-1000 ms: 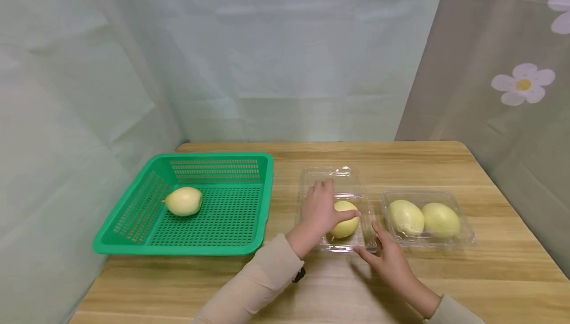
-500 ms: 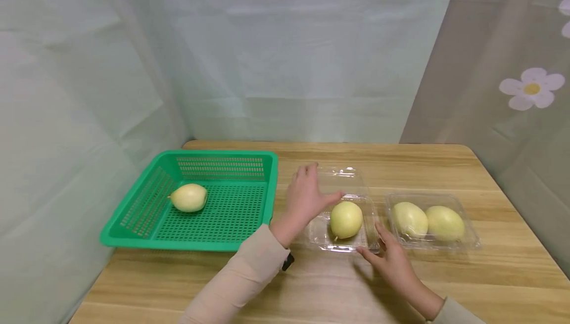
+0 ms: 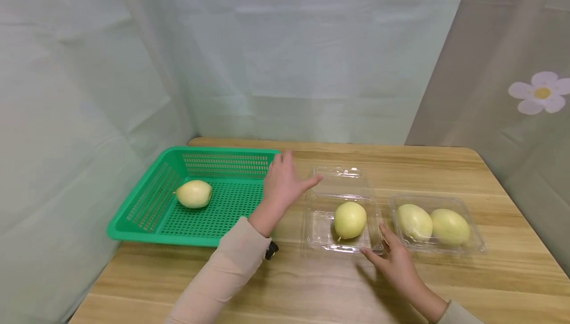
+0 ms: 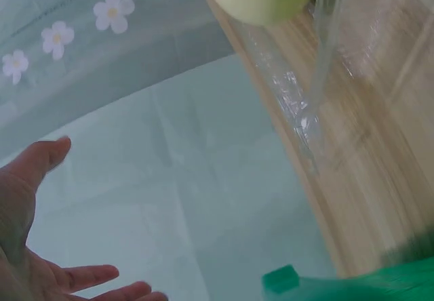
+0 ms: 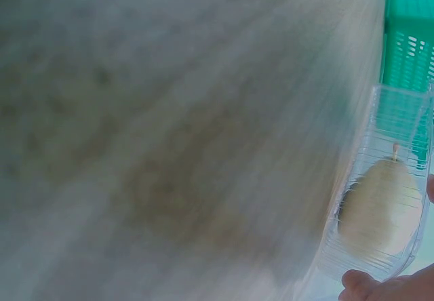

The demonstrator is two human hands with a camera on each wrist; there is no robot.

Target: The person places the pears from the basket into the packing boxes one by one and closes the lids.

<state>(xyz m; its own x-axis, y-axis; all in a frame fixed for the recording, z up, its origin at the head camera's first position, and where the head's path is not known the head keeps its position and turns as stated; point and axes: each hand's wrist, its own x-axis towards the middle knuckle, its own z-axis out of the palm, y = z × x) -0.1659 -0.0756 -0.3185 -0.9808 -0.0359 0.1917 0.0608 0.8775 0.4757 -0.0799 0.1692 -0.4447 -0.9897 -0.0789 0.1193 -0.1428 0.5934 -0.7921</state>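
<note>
In the head view, my left hand (image 3: 281,185) is raised over the right rim of the green basket (image 3: 166,239), thumb and fingers spread and holding nothing. One pale yellow pear (image 3: 194,194) lies in that basket. To the right, a clear plastic clamshell container (image 3: 319,225) stands with its lid folded back, another pear (image 3: 350,220) inside its right half. My right hand (image 3: 396,263) grips the container's front right corner, thumb at the front edge and fingers along the side. The right wrist view shows the pear's stem (image 5: 395,150) through the clear wall.
A second clear container (image 3: 477,246) holding two pears (image 3: 414,222) sits right of my right hand. Everything rests on a wooden table (image 3: 325,289). Pale curtains (image 3: 311,57) hang close behind the table and along its sides.
My left hand has let go of the pear in the open container and drawn away left to the basket's rim. My right hand stays at the container's corner. The head view has shifted slightly.
</note>
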